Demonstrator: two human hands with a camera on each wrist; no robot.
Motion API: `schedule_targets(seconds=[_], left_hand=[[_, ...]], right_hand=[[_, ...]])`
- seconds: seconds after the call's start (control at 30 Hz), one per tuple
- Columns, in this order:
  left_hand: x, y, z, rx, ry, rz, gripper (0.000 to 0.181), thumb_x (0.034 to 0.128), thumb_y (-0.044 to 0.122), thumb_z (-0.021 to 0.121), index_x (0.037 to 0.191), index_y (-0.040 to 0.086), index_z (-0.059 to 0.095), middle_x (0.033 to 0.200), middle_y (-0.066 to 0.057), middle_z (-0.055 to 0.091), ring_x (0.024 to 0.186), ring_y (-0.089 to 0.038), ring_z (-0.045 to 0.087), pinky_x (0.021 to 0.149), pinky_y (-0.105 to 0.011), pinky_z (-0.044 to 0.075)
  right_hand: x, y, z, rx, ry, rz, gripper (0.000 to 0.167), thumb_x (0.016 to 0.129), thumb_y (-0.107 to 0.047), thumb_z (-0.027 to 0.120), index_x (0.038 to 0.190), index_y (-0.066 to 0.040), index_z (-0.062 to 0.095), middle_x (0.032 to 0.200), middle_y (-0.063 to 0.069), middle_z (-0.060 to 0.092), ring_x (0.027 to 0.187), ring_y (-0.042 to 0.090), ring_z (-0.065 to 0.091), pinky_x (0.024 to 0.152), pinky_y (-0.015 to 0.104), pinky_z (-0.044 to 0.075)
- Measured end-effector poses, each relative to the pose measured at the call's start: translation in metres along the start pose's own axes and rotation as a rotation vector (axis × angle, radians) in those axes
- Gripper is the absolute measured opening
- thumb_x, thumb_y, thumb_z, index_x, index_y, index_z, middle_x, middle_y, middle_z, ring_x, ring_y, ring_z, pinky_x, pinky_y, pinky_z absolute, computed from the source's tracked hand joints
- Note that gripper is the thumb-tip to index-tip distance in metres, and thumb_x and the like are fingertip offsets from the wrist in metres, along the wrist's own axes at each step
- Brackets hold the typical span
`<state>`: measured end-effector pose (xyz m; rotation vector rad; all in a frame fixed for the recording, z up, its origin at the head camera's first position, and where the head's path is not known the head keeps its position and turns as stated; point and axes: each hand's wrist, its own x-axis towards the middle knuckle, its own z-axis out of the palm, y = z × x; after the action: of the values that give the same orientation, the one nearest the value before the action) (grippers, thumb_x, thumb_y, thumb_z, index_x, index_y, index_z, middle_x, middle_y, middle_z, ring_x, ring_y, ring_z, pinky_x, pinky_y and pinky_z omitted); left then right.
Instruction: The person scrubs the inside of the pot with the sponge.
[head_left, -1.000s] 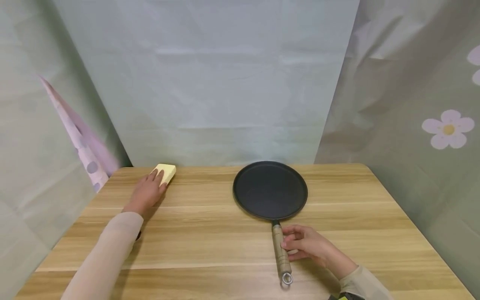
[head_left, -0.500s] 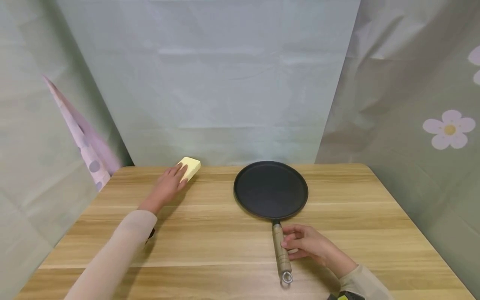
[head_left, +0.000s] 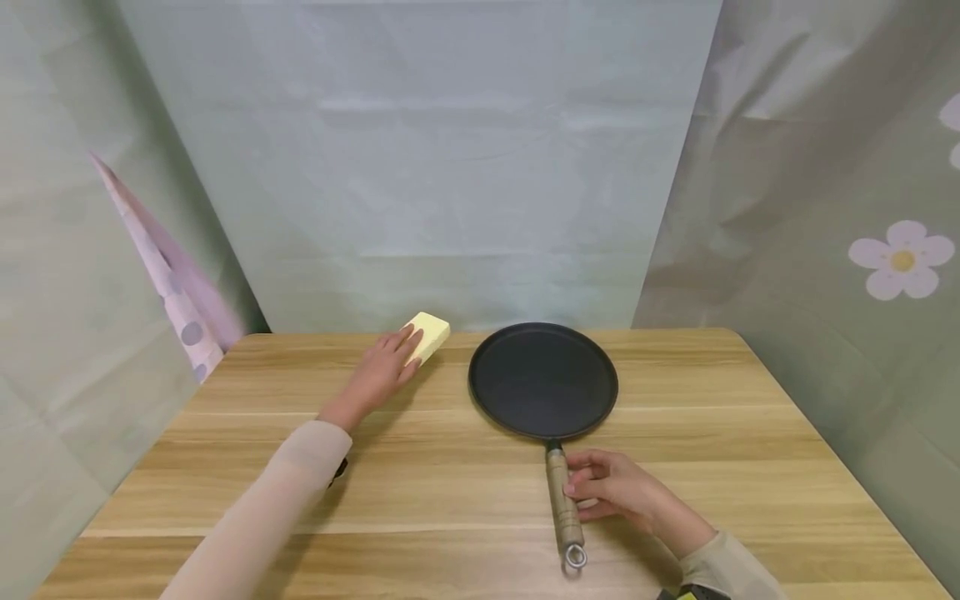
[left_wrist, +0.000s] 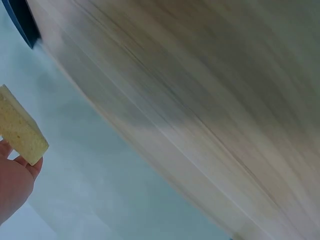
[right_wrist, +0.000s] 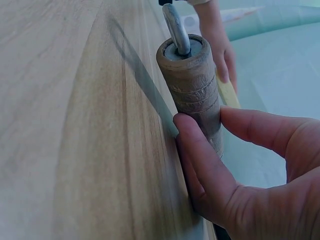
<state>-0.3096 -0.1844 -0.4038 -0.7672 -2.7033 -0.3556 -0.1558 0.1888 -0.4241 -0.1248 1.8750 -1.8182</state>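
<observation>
A round, flat black pan [head_left: 543, 379] lies toward the back of the table, its wooden handle [head_left: 564, 498] pointing to the near edge and ending in a metal ring. My right hand [head_left: 618, 493] pinches this handle from the right; in the right wrist view, thumb and fingers [right_wrist: 205, 165] sit on either side of the wood [right_wrist: 192, 85]. To the left of the pan, my left hand [head_left: 378, 373] grips a pale yellow sponge [head_left: 429, 335]. The left wrist view shows the sponge [left_wrist: 22, 127] held above the table by the fingertips.
The wooden table [head_left: 420, 492] has rounded back corners. A pale cloth backdrop [head_left: 420, 167] hangs right behind its back edge, and a flower-printed cloth [head_left: 795, 250] hangs along the right side. At the left, a pink fold [head_left: 176, 292] shows in the cloth.
My left hand has carried the sponge rightward along the table's back, from the left corner to near the pan. The right hand and the pan have stayed put.
</observation>
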Motion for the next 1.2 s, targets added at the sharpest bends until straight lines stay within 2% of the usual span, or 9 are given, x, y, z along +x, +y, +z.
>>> schedule_targets(seconds=[0.33, 0.53, 0.9, 1.2], left_hand=[[0.019, 0.032, 0.015, -0.06, 0.016, 0.082, 0.052, 0.0987, 0.021, 0.053, 0.145, 0.001, 0.04, 0.148, -0.023, 0.038, 0.127, -0.043, 0.042, 0.1, -0.06, 0.035], [0.028, 0.048, 0.022, -0.074, 0.011, 0.129, 0.051, 0.0988, 0.021, 0.054, 0.144, 0.001, 0.042, 0.147, -0.023, 0.039, 0.127, -0.042, 0.043, 0.103, -0.057, 0.035], [0.041, 0.079, 0.042, -0.103, -0.04, 0.23, 0.05, 0.0988, 0.02, 0.053, 0.143, 0.0, 0.042, 0.147, -0.022, 0.039, 0.13, -0.043, 0.039, 0.106, -0.054, 0.033], [0.048, 0.098, 0.058, -0.097, -0.116, 0.271, 0.051, 0.1014, 0.024, 0.049, 0.147, 0.003, 0.038, 0.151, -0.018, 0.035, 0.135, -0.039, 0.035, 0.11, -0.051, 0.029]], right_hand=[[0.001, 0.001, 0.0, 0.001, 0.006, 0.003, 0.06, 0.087, -0.004, 0.069, 0.132, 0.016, 0.037, 0.096, 0.008, 0.057, 0.082, 0.017, 0.063, 0.076, 0.039, 0.056], [0.0, 0.002, -0.001, -0.004, -0.002, -0.003, 0.06, 0.087, -0.004, 0.069, 0.133, 0.017, 0.036, 0.097, 0.009, 0.057, 0.083, 0.017, 0.063, 0.076, 0.04, 0.056], [-0.001, 0.006, -0.005, -0.015, 0.009, 0.004, 0.059, 0.087, -0.005, 0.068, 0.133, 0.016, 0.037, 0.097, 0.009, 0.057, 0.083, 0.018, 0.063, 0.076, 0.04, 0.056], [0.0, 0.004, -0.004, -0.023, 0.01, 0.005, 0.06, 0.087, -0.005, 0.069, 0.133, 0.016, 0.036, 0.098, 0.01, 0.057, 0.083, 0.018, 0.063, 0.076, 0.041, 0.056]])
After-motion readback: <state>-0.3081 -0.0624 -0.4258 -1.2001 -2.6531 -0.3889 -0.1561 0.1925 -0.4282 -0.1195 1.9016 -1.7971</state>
